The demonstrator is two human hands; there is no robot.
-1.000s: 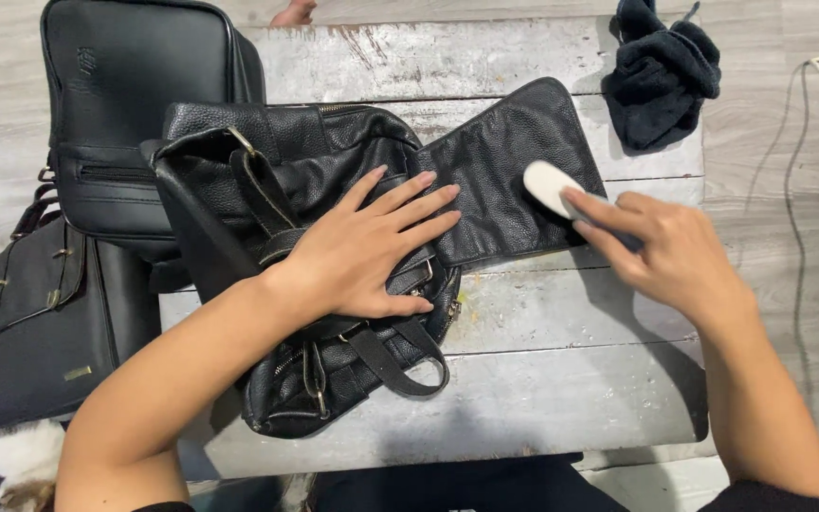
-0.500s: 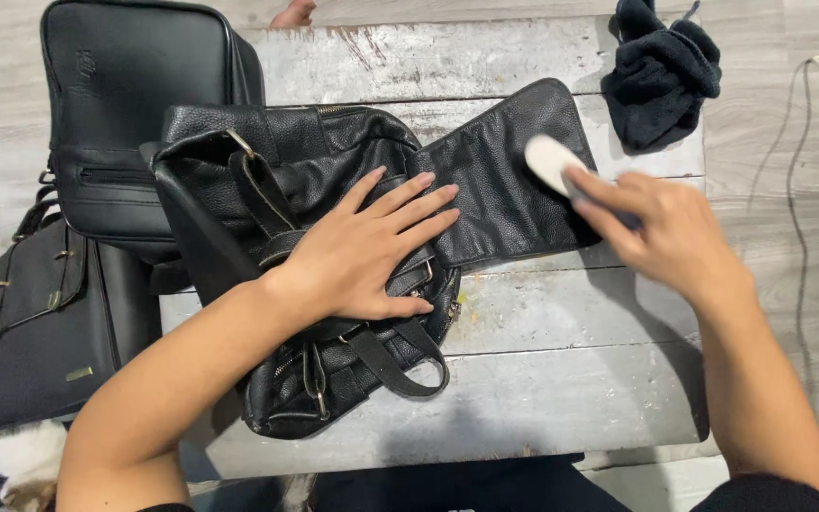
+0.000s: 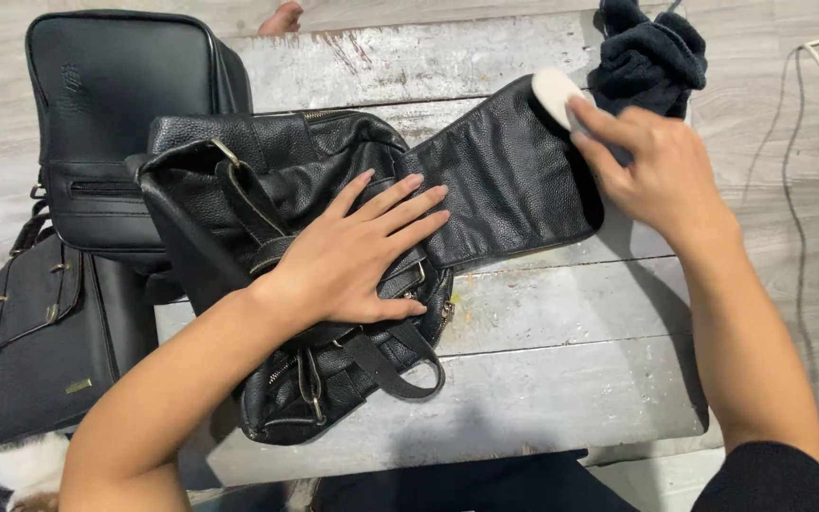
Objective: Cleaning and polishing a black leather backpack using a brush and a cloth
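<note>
The right hand [image 3: 661, 171] is gripping a white sponge [image 3: 554, 93], pressing it against the far corner of the black leather backpack's open flap [image 3: 504, 180]. The left hand [image 3: 353, 256] is lying flat, fingers spread, pinning down the backpack [image 3: 267, 190] on the worn grey wooden table [image 3: 542, 379]. A dark cloth [image 3: 651, 52] is sitting just beyond the sponge. Two more black bags [image 3: 106, 95] are resting at the table's left.
</note>
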